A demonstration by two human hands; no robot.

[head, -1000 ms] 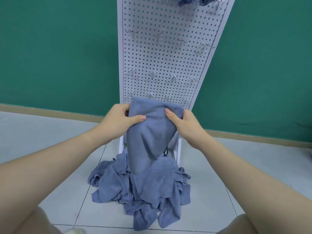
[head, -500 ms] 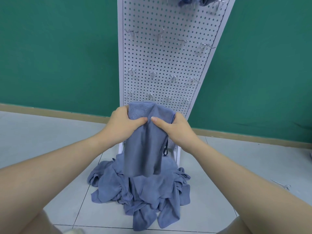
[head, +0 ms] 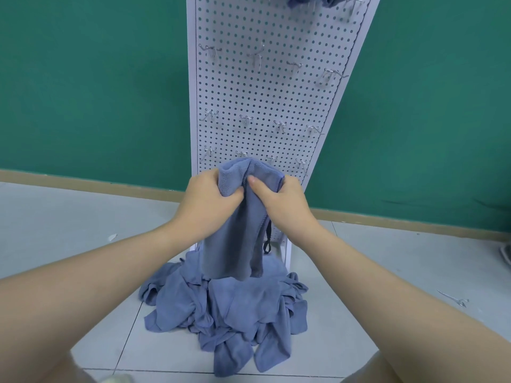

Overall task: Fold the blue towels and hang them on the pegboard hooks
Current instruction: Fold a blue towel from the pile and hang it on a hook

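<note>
I hold one blue towel up in front of the white pegboard. My left hand grips its top left edge and my right hand grips its top right edge; the two hands almost touch, with the cloth bunched between them. The towel hangs folded lengthwise, and a dark loop dangles at its right side. A pile of blue towels lies on the floor below. Rows of metal hooks stand bare on the board. At its top edge hangs another blue towel.
The pegboard stands on white legs against a green wall. Grey floor tiles spread around the pile. A loose metal hook lies on the floor at the right. A shoe edge shows at the far right.
My hands have come together, bringing the towel's two top corners close and narrowing the hanging cloth. The towel's lower end has risen off the pile.
</note>
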